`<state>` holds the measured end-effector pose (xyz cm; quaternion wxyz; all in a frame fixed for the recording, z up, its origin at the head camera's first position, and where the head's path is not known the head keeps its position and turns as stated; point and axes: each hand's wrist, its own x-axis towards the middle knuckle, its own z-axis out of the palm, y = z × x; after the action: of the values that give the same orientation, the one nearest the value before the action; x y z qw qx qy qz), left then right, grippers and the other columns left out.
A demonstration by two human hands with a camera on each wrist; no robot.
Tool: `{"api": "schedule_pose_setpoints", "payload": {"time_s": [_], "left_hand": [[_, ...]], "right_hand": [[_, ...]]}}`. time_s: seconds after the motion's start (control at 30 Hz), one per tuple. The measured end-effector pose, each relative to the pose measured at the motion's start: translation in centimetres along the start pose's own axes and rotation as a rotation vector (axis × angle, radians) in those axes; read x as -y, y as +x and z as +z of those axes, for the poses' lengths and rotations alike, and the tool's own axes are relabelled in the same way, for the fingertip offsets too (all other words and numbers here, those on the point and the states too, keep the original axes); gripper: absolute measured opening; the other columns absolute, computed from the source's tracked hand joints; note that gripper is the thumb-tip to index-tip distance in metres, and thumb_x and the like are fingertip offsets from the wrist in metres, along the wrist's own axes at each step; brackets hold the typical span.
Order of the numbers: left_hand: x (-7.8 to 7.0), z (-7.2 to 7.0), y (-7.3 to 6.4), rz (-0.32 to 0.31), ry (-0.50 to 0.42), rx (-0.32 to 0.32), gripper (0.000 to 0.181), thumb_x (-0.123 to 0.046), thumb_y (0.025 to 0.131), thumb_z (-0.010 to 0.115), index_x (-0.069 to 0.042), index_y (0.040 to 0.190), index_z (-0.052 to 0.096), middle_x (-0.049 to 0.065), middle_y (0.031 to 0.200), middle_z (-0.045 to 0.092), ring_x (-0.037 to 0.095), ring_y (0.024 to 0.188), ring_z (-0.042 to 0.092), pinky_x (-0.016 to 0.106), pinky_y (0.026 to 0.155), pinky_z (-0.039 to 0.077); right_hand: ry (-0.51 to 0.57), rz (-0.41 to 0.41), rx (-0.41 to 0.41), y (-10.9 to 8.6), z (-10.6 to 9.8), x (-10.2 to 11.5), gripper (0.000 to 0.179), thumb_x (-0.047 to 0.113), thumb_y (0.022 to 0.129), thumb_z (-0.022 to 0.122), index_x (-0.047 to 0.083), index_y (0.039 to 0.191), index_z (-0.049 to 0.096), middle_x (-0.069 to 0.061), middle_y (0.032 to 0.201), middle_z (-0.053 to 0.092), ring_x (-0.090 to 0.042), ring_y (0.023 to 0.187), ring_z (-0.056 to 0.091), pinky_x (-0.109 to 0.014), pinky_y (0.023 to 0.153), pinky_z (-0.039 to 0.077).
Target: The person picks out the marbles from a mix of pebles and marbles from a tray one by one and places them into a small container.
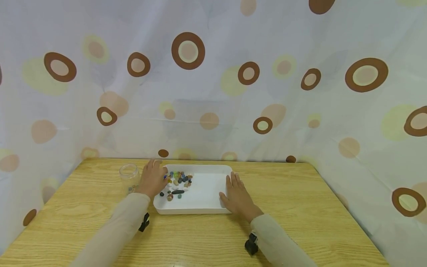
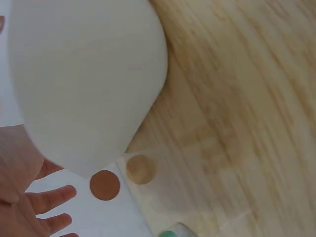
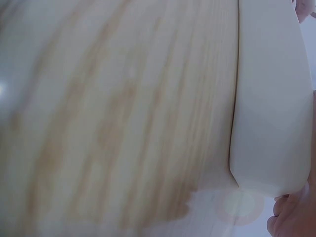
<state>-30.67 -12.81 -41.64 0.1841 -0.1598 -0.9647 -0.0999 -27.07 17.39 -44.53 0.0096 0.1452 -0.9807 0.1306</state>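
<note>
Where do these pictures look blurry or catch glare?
Head view: fairly crisp and evenly lit, though the stones appear tiny; left wrist view: the table has soft, smeared grain, and the tray shows as a smooth pale expanse; right wrist view: hazy, blurred grain, with a bright glare spot at the left edge.

"How is your tray (image 1: 210,193) sitting?"

"You have it flat on the table (image 1: 200,237), a long side facing you: white, shallow, oblong, round-cornered, with low walls."

"And your stones (image 1: 180,180)?"

"You have a loose scatter of small ones over the tray's left part, in white, black, blue, green, amber and brown. Nearest you lie a round reddish-brown stone (image 1: 170,197) and a small greenish one (image 1: 179,196); just beyond them is a long dark stone (image 1: 178,192), lying left to right. To the right of the cluster, you see the tray's plain white floor."
</note>
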Motion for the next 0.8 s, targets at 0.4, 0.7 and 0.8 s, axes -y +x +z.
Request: {"api": "schedule_pose_setpoints", "payload": {"time_s": [0.4,0.7,0.8], "left_hand": [[0.8,2.3,0.6,-0.113,0.063,0.072,0.015,-0.008,0.084,0.069,-0.002,0.097,0.073,0.027,0.12,0.059,0.047,0.123,0.044,0.062,0.096,0.04],[1.0,3.0,0.6,-0.126,0.067,0.059,0.016,-0.01,0.084,0.07,-0.002,0.097,0.073,0.026,0.117,0.06,0.047,0.121,0.045,0.062,0.096,0.041],[0.8,3.1,0.6,-0.13,0.056,0.056,0.016,-0.009,0.084,0.069,-0.002,0.098,0.073,0.026,0.118,0.06,0.048,0.122,0.044,0.062,0.096,0.04]], "right_hand": [[0.003,0.013,0.007,0.1,0.2,0.0,0.071,0.038,0.101,0.043,-0.008,0.149,0.018,-0.027,0.157,0.005,-0.04,0.146,0.003,-0.051,0.117,0.013],[0.004,0.007,-0.003,0.0,0.1,0.0,0.07,0.038,0.1,0.043,-0.007,0.149,0.02,-0.028,0.156,0.007,-0.04,0.146,0.004,-0.051,0.117,0.014],[0.001,0.003,-0.005,0.0,0.0,-0.1,0.07,0.038,0.101,0.042,-0.007,0.149,0.02,-0.028,0.156,0.007,-0.04,0.146,0.004,-0.051,0.117,0.014]]}}
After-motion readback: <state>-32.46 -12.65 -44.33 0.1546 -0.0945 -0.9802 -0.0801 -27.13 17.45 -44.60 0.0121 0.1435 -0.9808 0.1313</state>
